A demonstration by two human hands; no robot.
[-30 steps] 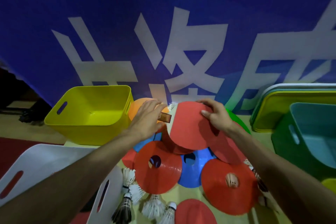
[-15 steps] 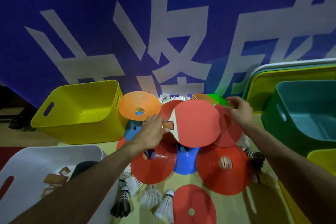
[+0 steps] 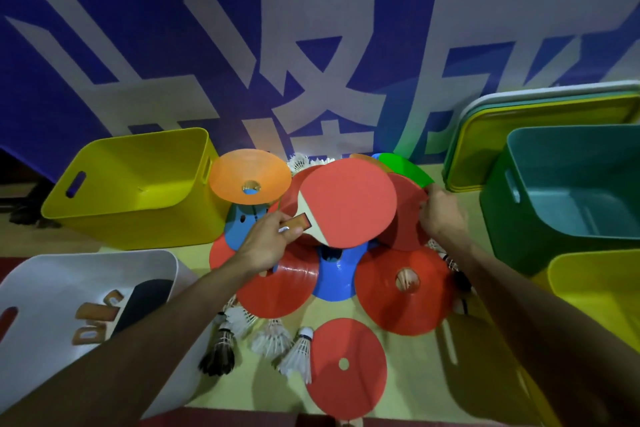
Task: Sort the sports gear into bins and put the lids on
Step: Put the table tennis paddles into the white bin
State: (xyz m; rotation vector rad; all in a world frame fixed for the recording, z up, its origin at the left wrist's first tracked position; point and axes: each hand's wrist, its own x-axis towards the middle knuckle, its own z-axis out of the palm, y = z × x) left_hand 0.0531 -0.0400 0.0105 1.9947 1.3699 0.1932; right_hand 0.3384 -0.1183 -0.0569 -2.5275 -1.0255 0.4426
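Left hand (image 3: 268, 243) now grips the red paddle (image 3: 349, 201) by its handle, lifted off the cone pile (image 3: 388, 302), centre frame. Right hand (image 3: 441, 215) has left it and pinches a red disc (image 3: 407, 218) behind. White bin (image 3: 52, 263), lower left, holds other paddles (image 3: 138, 305): probable destination.

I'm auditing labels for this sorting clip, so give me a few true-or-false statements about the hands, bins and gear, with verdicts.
1. The left hand grips the red paddle by its handle. True.
2. The white bin is empty. False: paddles lie in it.
3. The teal bin has its lid on. False: it is open, and the lids lean stacked behind it.
4. Shuttlecocks lie on the table near the person. True.
5. The right hand rests flat on the table. False: it holds the rim of a red disc beside the paddle.
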